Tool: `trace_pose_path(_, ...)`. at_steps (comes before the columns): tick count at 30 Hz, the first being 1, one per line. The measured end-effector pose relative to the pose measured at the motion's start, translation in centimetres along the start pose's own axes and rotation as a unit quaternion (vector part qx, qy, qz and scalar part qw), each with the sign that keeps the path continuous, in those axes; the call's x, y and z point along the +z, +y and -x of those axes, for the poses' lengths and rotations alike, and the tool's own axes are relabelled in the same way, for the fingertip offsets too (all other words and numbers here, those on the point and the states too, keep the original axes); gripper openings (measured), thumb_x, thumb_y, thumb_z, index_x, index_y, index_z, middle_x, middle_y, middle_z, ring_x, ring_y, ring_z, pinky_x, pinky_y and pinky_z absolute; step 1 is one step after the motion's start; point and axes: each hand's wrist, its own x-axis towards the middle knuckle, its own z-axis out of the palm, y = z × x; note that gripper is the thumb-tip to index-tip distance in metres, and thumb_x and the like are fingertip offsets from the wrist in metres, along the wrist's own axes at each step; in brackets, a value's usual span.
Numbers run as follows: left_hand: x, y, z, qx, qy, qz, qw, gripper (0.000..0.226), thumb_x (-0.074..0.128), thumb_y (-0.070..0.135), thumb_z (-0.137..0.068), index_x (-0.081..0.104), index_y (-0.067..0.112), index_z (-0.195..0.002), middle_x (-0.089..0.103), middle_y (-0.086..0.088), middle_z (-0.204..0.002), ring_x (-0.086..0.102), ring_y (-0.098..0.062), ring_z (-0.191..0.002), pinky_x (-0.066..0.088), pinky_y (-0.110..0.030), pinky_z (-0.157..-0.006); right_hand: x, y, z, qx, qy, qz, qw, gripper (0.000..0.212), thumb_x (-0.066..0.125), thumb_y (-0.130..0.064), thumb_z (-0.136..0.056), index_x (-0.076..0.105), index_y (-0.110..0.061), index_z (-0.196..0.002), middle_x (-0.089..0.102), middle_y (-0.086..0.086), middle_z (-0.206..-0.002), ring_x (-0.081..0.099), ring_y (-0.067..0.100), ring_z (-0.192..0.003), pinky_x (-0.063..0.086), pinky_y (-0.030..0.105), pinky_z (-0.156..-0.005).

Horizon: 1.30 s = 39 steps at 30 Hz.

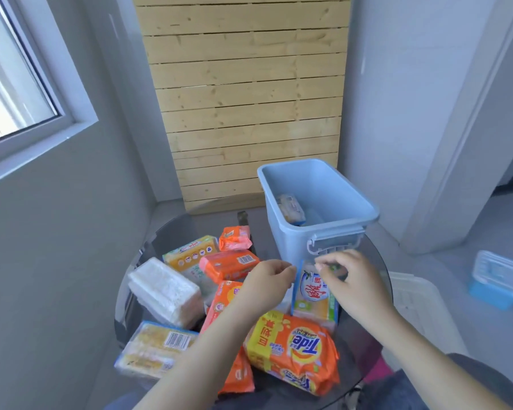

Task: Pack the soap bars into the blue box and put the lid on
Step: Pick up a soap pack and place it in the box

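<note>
The blue box (290, 244) stands open at the far right of a round glass table (370, 309), with one wrapped soap bar (290, 207) inside. Just in front of it, a white, blue and green soap pack (314, 294) stands between my hands. My left hand (267, 284) pinches its upper left corner and my right hand (350, 279) pinches its upper right corner. Several soap packs lie on the table: an orange Tide pack (293, 350), orange bars (228, 264), a white block (165, 291) and a yellow pack (157, 347). No lid is on the box.
A white lidded bin (418, 303) sits low to the right of the table. A small blue container with a white lid (499, 279) rests on the floor at far right. A wooden slat panel (246, 93) leans on the wall behind.
</note>
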Motion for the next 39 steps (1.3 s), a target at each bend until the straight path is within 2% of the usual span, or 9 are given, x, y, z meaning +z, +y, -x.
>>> trace_pose_path(5,1.2,-0.7,-0.2,-0.026,-0.021,-0.014,0.999,0.036,0.047,0.031,-0.095,0.072,0.005,-0.091,0.074,-0.017,-0.092,0.069,-0.033,-0.083,0.055,-0.054,-0.084,0.6,2.6,0.5,0.081,-0.019,-0.018,0.996,0.025,0.069,-0.022,-0.081,0.065,-0.018,-0.104,0.060,0.005,-0.102,0.055,0.009,-0.065,0.037,0.011,-0.058)
trace_pose_path(10,1.4,-0.9,-0.9,-0.042,-0.010,-0.051,0.998,0.031,0.053,0.033,-0.093,0.074,0.011,-0.093,0.076,-0.013,-0.093,0.071,-0.030,-0.086,0.058,-0.051,-0.079,1.4,3.4,0.6,0.204,-0.055,-0.075,0.975,0.049,0.069,-0.030,-0.082,0.051,-0.008,-0.121,0.063,0.005,-0.100,0.061,0.018,-0.087,0.047,0.028,-0.070)
trace_pose_path(13,1.6,-1.3,-1.5,-0.040,0.004,-0.074,0.996,0.025,0.062,0.036,-0.088,0.071,0.014,-0.081,0.075,-0.005,-0.086,0.071,-0.020,-0.078,0.060,-0.039,-0.075,1.7,3.6,0.8,0.249,-0.134,-0.089,0.955,0.031,0.054,-0.042,-0.089,0.066,-0.015,-0.101,0.073,0.002,-0.098,0.068,0.019,-0.088,0.055,0.039,-0.083)
trace_pose_path(16,1.9,-1.2,-1.7,-0.038,0.029,-0.088,0.995,0.025,0.066,0.038,-0.085,0.070,0.013,-0.079,0.071,0.004,-0.075,0.065,-0.009,-0.066,0.055,-0.027,-0.063,1.9,3.6,1.2,0.280,-0.144,-0.162,0.935,0.030,0.049,-0.042,-0.092,0.069,-0.019,-0.089,0.075,0.002,-0.090,0.071,0.021,-0.085,0.055,0.044,-0.086)
trace_pose_path(21,2.8,-0.5,-1.4,-0.043,0.063,-0.031,0.997,0.026,0.069,0.035,-0.084,0.069,0.011,-0.075,0.075,-0.003,-0.084,0.072,-0.019,-0.079,0.060,-0.042,-0.074,1.2,3.3,2.0,0.273,-0.103,-0.182,0.939,0.031,0.046,-0.037,-0.095,0.070,-0.018,-0.098,0.075,0.001,-0.089,0.070,0.016,-0.085,0.054,0.036,-0.085)
trace_pose_path(28,4.5,0.7,0.2,-0.007,0.082,-0.009,0.997,0.027,0.067,0.032,-0.085,0.063,0.019,-0.062,0.074,-0.001,-0.073,0.068,-0.016,-0.067,0.055,-0.031,-0.063,-1.1,3.0,4.1,0.254,-0.048,-0.169,0.951,0.030,0.048,-0.035,-0.094,0.070,-0.016,-0.099,0.076,0.001,-0.088,0.070,0.017,-0.084,0.055,0.039,-0.084)
trace_pose_path(31,4.7,1.6,1.2,0.029,0.089,0.004,0.996,0.030,0.068,0.032,-0.084,0.060,0.023,-0.057,0.072,0.002,-0.066,0.068,-0.014,-0.065,0.055,-0.030,-0.061,-2.6,2.5,4.6,0.238,-0.022,-0.178,0.954,0.025,0.050,-0.034,-0.094,0.070,-0.020,-0.088,0.076,0.000,-0.084,0.071,0.017,-0.081,0.056,0.042,-0.082)
trace_pose_path(35,4.5,3.8,2.4,0.078,0.117,0.024,0.990,0.035,0.068,0.030,-0.084,0.057,0.023,-0.052,0.065,0.010,-0.051,0.058,-0.001,-0.047,0.043,-0.015,-0.046,-4.8,1.3,4.6,0.194,0.003,-0.202,0.960,0.025,0.051,-0.032,-0.093,0.066,-0.027,-0.074,0.076,-0.003,-0.081,0.072,0.017,-0.080,0.056,0.041,-0.081)
trace_pose_path(39,3.8,5.9,3.3,0.111,0.129,0.058,0.984,0.029,0.068,0.028,-0.084,0.062,0.017,-0.058,0.073,-0.005,-0.069,0.070,-0.023,-0.069,0.059,-0.039,-0.066,-6.8,0.0,4.5,0.144,0.014,-0.204,0.968,0.020,0.051,-0.038,-0.092,0.068,-0.030,-0.083,0.074,-0.013,-0.079,0.069,0.001,-0.074,0.054,0.020,-0.067)
